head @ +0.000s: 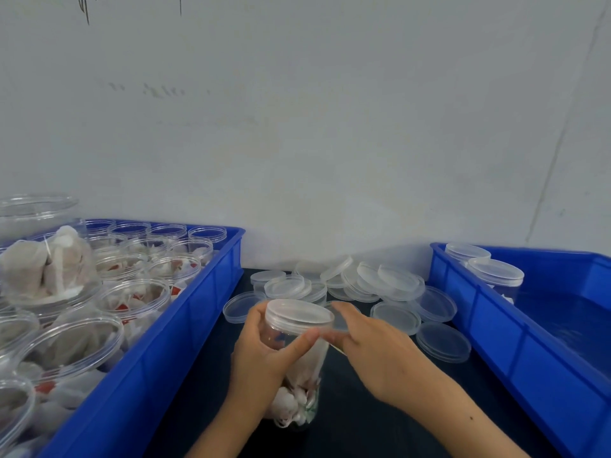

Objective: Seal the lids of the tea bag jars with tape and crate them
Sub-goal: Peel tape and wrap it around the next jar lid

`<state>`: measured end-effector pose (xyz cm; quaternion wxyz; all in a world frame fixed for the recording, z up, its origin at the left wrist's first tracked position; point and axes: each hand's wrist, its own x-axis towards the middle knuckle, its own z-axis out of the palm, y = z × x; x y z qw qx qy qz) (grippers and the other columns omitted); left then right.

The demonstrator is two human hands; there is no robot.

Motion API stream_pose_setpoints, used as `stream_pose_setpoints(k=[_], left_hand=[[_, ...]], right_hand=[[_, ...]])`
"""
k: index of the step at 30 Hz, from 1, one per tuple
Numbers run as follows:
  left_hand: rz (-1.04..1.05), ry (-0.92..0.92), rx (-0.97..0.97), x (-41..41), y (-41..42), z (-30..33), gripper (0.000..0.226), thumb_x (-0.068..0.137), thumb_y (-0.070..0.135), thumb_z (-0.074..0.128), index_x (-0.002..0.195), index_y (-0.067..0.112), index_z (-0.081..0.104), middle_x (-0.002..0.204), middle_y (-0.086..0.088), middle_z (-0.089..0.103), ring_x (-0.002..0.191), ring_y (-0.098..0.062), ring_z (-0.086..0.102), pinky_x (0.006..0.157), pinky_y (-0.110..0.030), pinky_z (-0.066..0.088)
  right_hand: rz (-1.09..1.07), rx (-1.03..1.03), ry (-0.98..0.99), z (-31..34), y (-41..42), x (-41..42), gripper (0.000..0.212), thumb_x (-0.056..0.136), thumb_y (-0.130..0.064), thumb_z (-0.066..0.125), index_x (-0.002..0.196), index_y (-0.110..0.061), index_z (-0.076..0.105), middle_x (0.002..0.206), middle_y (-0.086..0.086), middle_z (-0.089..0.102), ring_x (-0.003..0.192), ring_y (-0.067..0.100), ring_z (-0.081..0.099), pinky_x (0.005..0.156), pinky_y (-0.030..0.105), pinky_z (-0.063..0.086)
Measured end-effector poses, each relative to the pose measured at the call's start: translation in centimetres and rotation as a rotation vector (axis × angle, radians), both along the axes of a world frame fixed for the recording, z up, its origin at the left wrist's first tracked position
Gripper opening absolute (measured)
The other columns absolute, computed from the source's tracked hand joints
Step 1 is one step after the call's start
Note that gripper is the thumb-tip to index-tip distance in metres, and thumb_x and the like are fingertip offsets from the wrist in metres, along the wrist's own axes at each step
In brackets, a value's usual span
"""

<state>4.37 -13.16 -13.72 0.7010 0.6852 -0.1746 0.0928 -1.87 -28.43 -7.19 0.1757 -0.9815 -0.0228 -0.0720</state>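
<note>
Clear jar (299, 368) gripped by left hand (264, 355), right hand (373, 352) grasp unclear, tape indistinct

left crate (185, 312): solid blue
right crate (515, 328): same blue, no pattern
desk (363, 421): very dark, near black, plain
held jar (297, 368): clear plastic, white tea bags inside
its lid (299, 314): clear, frosted whitish
loose lids (396, 317): same clear/whitish
jars in left crate (132, 299): clear, white bags with red tags
wall (330, 127): pale grey, faint smudges
</note>
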Motion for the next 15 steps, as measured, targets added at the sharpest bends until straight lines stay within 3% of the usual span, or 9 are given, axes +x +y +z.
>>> stream_pose_setpoints(k=[2, 5, 8, 13, 15], left_hand=[[-0.028, 0.023, -0.050, 0.0, 0.0, 0.2, 0.067, 0.050, 0.050, 0.084, 0.106, 0.022, 0.060, 0.098, 0.016, 0.072, 0.088, -0.002, 0.069, 0.068, -0.012, 0.052], [-0.067, 0.065, -0.105, 0.0, 0.1, 0.6, 0.063, 0.050, 0.042, 0.078, 0.106, 0.017, 0.061, 0.094, 0.018, 0.073, 0.083, 0.001, 0.070, 0.063, -0.008, 0.050], [-0.088, 0.109, -0.107, 0.0, 0.2, 0.7, 0.066, 0.049, 0.047, 0.077, 0.107, 0.019, 0.063, 0.095, 0.013, 0.074, 0.085, -0.003, 0.071, 0.064, -0.012, 0.053], [-0.121, 0.163, -0.100, 0.1, 0.5, 0.9, 0.071, 0.048, 0.051, 0.075, 0.109, 0.018, 0.066, 0.097, 0.007, 0.075, 0.088, -0.008, 0.071, 0.073, -0.023, 0.050], [-0.146, 0.171, -0.100, 0.2, 0.5, 1.0, 0.070, 0.048, 0.050, 0.074, 0.109, 0.017, 0.066, 0.096, 0.007, 0.076, 0.087, -0.007, 0.071, 0.070, -0.019, 0.052]], right_hand=[[-0.019, 0.146, 0.126, 0.4, -0.4, 0.2, 0.055, 0.097, -0.060, 0.033, 0.139, -0.025, 0.034, 0.101, -0.002, 0.064, 0.092, 0.016, 0.061, 0.087, 0.034, 0.048], [0.001, 0.391, 0.299, 0.5, -0.7, 0.1, 0.060, 0.098, -0.054, 0.037, 0.148, -0.025, 0.024, 0.068, -0.002, 0.053, 0.058, 0.010, 0.050, 0.063, 0.025, 0.043], [0.076, 0.462, 0.317, 0.5, -0.8, 0.1, 0.050, 0.101, -0.042, 0.039, 0.147, -0.031, 0.022, 0.063, -0.003, 0.046, 0.048, 0.004, 0.042, 0.051, 0.020, 0.036], [0.144, 0.430, 0.223, 1.2, -1.6, 0.2, 0.048, 0.101, -0.036, 0.045, 0.145, -0.045, 0.028, 0.063, -0.009, 0.044, 0.058, 0.005, 0.043, 0.065, 0.024, 0.039], [0.135, 0.414, 0.194, 1.2, -1.9, 0.3, 0.051, 0.100, -0.036, 0.046, 0.146, -0.047, 0.027, 0.067, -0.017, 0.042, 0.058, 0.003, 0.044, 0.069, 0.022, 0.039]])
